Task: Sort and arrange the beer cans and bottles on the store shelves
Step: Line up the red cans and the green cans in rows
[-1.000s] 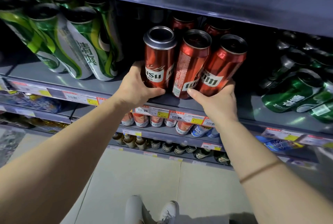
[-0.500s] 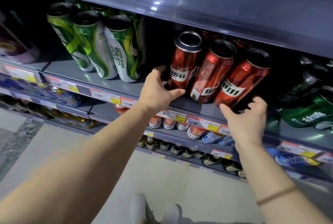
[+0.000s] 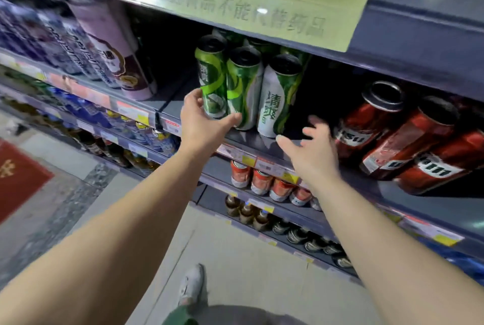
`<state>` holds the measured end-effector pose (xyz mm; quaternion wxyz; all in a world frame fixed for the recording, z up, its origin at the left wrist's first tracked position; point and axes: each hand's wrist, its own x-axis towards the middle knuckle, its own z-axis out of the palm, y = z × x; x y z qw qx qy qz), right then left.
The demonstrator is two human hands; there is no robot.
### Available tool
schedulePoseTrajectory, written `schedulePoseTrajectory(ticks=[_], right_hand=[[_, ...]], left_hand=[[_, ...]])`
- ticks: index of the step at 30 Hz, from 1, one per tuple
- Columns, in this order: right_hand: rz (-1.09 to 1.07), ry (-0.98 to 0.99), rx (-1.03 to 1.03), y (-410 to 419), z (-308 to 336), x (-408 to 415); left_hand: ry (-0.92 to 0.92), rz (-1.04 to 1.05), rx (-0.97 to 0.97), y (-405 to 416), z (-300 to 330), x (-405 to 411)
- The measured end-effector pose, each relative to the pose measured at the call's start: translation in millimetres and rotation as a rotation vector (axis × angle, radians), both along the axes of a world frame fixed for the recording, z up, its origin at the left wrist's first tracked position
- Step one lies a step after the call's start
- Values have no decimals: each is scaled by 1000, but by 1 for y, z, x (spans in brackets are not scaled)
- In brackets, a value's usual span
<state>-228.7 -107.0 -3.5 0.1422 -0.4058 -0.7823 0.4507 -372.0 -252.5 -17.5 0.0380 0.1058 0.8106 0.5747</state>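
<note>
Three tall green beer cans (image 3: 241, 86) stand side by side at the front of a grey shelf (image 3: 183, 104), with further green cans behind them in shadow. The left hand (image 3: 201, 123) reaches to the leftmost green can (image 3: 212, 76); its fingers are spread and loosely curved, the fingertips at that can's left side and the thumb extended below the bases of the first two cans, so that the hand cups them without a closed grip. Whether skin actually touches metal cannot be told. The right hand (image 3: 311, 149) hovers just right of the white-and-green can (image 3: 277, 97), fingers splayed and somewhat blurred, holding nothing and apart from the can. To the right on the same shelf stand three red beer cans (image 3: 408, 141), close together, leaning in the wide-angle view. To the left, beyond a black divider (image 3: 167, 104), stand purple-and-white cans (image 3: 115, 52). A pale green sign (image 3: 262, 2) with printed characters is fixed to the edge of the shelf above. Price labels (image 3: 262, 162) line the shelf fronts. The lower shelves carry short red-and-white cans (image 3: 262, 180) and brown bottles (image 3: 246, 209). One white shoe (image 3: 192, 285) shows on the tiled floor (image 3: 248, 272), and a red mat (image 3: 18, 175) lies at far left.
</note>
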Motion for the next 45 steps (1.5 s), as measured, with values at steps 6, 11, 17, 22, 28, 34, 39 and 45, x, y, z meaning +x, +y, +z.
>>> schedulePoseTrajectory(ticks=[6,11,17,22,28,34,39,45], right_hand=[[-261,2,30,-18,-17,-66],[-412,-62,130,-41,-32,-88],[-417,-56,109,-39,-33,-89],[-358,23,84,-31,-40,-77],[-249,17,113,-14,-39,-66],[-175,57,-27,-10,-39,-61],[-246,-70,66,-11,-39,-77],[-242,5,114,-12,-44,-70]], left_hand=[[79,-301,-20,-4,-11,-69],[37,-368,-83,-9,-30,-99],[56,-407,-59,-14,-34,-108],[59,-431,-99,-17,-35,-111],[34,-438,-163,-24,-40,-118],[-28,-459,-89,-22,-34,-108],[3,-366,-82,-6,-28,-87],[95,-262,-172,-8,-28,-78]])
